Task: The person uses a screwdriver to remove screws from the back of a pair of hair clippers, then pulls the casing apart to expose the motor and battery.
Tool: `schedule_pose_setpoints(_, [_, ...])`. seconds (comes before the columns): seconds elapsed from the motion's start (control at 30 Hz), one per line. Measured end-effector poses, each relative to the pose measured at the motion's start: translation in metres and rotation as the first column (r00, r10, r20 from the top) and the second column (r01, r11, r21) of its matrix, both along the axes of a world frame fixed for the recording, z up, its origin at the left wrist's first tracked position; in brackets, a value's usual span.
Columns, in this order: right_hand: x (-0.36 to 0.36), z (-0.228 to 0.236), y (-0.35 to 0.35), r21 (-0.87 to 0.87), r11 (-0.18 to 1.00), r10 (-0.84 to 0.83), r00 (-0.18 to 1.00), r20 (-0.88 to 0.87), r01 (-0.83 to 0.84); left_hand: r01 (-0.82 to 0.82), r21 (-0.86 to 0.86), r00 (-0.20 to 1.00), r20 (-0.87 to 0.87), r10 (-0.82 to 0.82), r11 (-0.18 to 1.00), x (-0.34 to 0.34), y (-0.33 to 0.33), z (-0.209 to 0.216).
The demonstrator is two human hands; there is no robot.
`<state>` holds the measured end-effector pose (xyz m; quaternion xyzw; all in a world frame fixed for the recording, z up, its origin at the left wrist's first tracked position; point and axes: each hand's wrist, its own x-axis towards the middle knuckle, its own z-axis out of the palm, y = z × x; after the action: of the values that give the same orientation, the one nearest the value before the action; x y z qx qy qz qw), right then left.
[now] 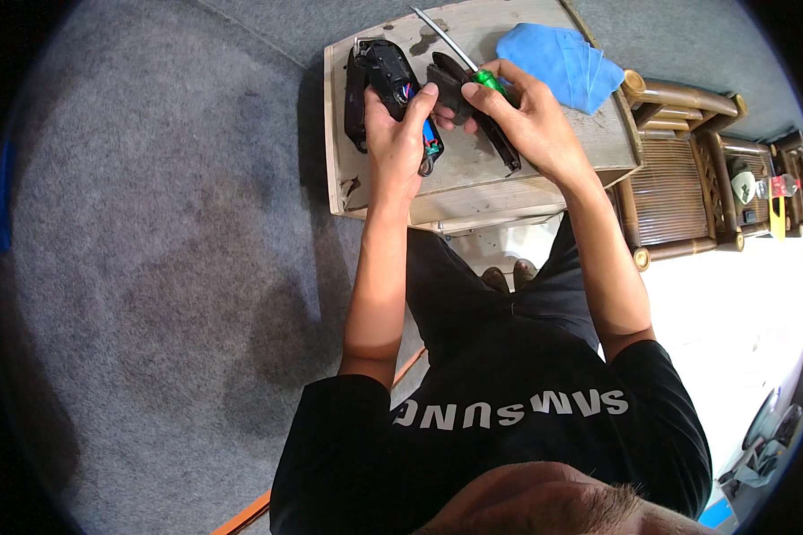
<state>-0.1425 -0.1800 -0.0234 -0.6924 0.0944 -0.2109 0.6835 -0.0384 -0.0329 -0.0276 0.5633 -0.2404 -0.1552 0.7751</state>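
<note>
My left hand is closed around an opened black hair clipper, its thumb lying along the right side. Coloured wires, a blue battery and a green circuit board show in the open body. My right hand grips a screwdriver by its green handle, the metal shaft pointing up and left. Under the same hand lies a long black curved shell. Between the hands is a dark grey piece; fingertips touch it, but which hand supports it is hard to tell.
The hands work above a pale wooden box-like table with dark stains. A folded blue cloth lies at its far right. Bamboo furniture stands to the right, with small items on it. Grey carpet spreads to the left.
</note>
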Motion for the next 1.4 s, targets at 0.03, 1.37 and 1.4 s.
schedule_pose_setpoints(0.03, [0.001,-0.002,-0.001,-0.028,0.999,-0.02,1.0,-0.006,0.02,0.005,-0.004,1.0,-0.002,-0.005,1.0,0.0,0.0,0.001])
schedule_pose_setpoints(1.37, [0.034,0.013,-0.046,-0.95,0.225,-0.378,0.918,0.119,0.216,-0.048,-0.053,0.998,-0.045,0.046,0.997,0.001,0.001,-0.004])
schedule_pose_setpoints(1.4, [0.034,0.014,-0.044,-0.915,0.264,-0.376,0.906,0.193,0.304,-0.049,-0.053,0.998,-0.045,0.046,0.997,0.001,0.001,-0.004])
